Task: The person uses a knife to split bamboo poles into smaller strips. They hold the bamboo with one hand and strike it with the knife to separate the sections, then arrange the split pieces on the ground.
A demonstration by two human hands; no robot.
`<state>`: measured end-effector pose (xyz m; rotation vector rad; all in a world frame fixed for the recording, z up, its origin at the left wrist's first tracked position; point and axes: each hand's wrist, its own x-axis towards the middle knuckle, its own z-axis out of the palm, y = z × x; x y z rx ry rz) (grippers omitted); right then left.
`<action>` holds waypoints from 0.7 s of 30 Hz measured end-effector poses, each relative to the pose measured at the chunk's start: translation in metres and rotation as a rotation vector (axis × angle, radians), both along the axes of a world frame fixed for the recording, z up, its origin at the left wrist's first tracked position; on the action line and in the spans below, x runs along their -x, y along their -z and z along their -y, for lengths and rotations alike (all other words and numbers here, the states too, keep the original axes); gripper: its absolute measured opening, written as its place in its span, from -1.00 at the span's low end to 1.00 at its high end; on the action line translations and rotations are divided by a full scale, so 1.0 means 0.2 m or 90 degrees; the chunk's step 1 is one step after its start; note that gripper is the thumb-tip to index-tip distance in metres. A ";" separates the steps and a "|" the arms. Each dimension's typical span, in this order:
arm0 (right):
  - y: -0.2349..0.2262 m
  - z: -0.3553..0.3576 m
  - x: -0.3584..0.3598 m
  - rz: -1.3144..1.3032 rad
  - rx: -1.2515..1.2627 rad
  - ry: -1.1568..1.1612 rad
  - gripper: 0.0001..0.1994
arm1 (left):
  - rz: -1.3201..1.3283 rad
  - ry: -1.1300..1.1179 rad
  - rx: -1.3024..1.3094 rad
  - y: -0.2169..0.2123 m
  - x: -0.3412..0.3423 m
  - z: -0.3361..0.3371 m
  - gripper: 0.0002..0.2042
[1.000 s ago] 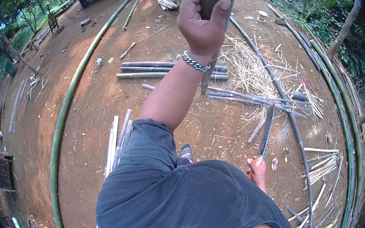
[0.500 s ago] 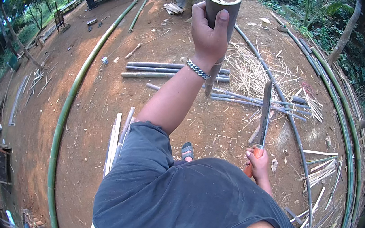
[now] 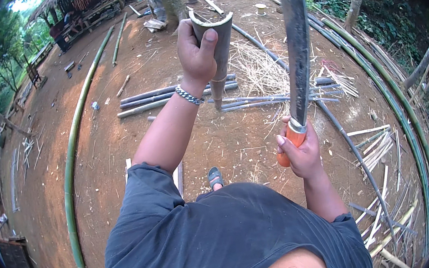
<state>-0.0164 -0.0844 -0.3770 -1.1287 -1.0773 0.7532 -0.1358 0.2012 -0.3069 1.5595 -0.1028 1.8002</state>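
My left hand is closed around the upper end of a thick, dark bamboo pole. The pole stands nearly upright, its pale cut rim facing up and its narrow lower end close to the ground. In my right hand is a machete, gripped by its orange handle. Its long, dark blade points up, to the right of the bamboo pole and apart from it. My right thumb lies along the handle.
Behind the pole, dark bamboo lengths and a heap of pale shavings lie on the dirt. A long green bamboo pole curves along the left. Split strips lie at right, and a tree trunk stands at the back.
My right hand has risen, bringing the machete from low down to upright, with its blade high. My left hand still grips the bamboo pole. The whole view has shifted.
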 end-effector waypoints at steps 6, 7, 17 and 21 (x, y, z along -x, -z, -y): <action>-0.08 0.03 0.08 0.144 -0.024 0.025 -0.62 | -0.052 0.013 0.042 0.03 -0.01 0.22 -0.36; -0.10 0.03 0.10 0.162 -0.027 0.028 -0.61 | -0.057 0.022 0.049 0.04 0.00 0.25 -0.34; -0.21 0.13 0.12 0.319 -0.012 0.027 -0.59 | -0.081 0.104 0.123 0.12 0.03 0.50 -0.30; -0.22 0.18 0.12 0.363 -0.012 0.010 -0.58 | -0.093 0.103 0.147 0.17 0.05 0.58 -0.29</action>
